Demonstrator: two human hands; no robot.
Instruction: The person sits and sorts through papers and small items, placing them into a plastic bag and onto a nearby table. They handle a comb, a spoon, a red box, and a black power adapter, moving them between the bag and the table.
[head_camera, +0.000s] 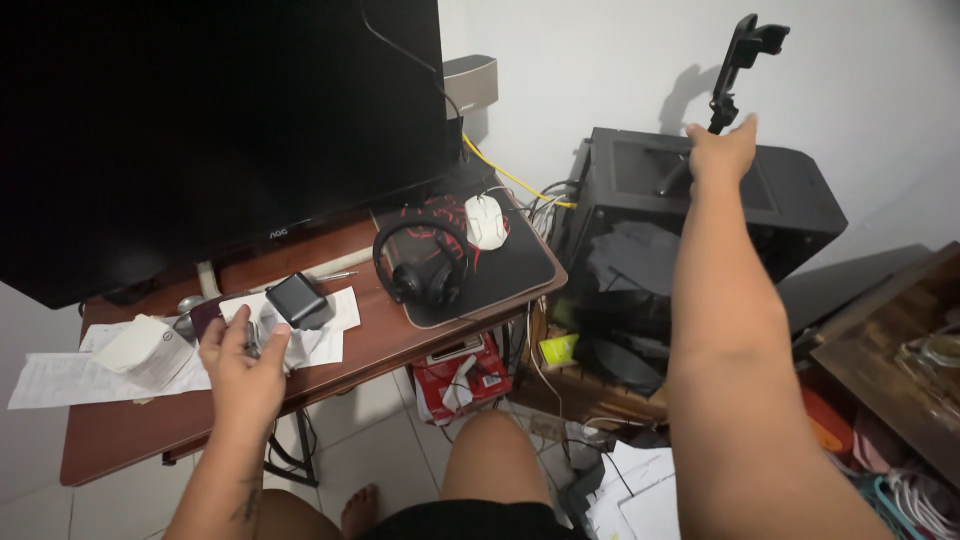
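A: Phone holder (742, 62) stands atop the black computer case (700, 200); my right hand (722, 150) grips its stem. Likely light, top-heavy.
B: Left hand (243, 365)?
A: Closed on a small grey object (268, 338) over the desk (380, 335). I'd grip the stem low.

A large dark monitor (220, 130) overhangs the back of the wooden desk (130, 430), whose top is crowded by papers (70, 380), black headphones (420, 265) and a white mouse (486, 220), leaving bare wood only along the front edge.
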